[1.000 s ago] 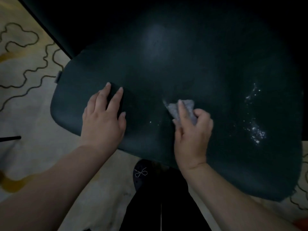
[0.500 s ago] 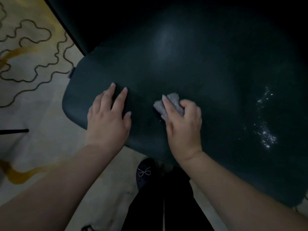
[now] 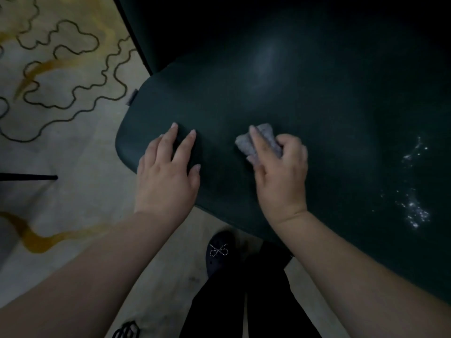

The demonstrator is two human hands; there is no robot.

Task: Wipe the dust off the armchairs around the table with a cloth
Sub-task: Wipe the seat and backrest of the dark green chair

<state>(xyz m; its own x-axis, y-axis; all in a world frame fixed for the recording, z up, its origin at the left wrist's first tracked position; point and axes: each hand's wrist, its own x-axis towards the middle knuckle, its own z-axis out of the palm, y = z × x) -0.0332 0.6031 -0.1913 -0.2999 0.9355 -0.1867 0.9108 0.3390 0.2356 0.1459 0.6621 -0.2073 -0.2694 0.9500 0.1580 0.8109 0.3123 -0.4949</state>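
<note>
Looking down, I see my right hand (image 3: 280,172) curled around a bunched grey cloth (image 3: 260,142), forefinger laid straight across it to press it onto the dark green armchair seat (image 3: 317,118) near its front edge – a grip suited to scrubbing. My left hand (image 3: 168,172) rests flat, fingers spread, holding nothing – likely bracing the cushion. Shiny specks (image 3: 412,203) lie well to the right

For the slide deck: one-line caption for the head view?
Right hand wipes dark armchair seat with grey cloth; left hand rests flat.
</note>
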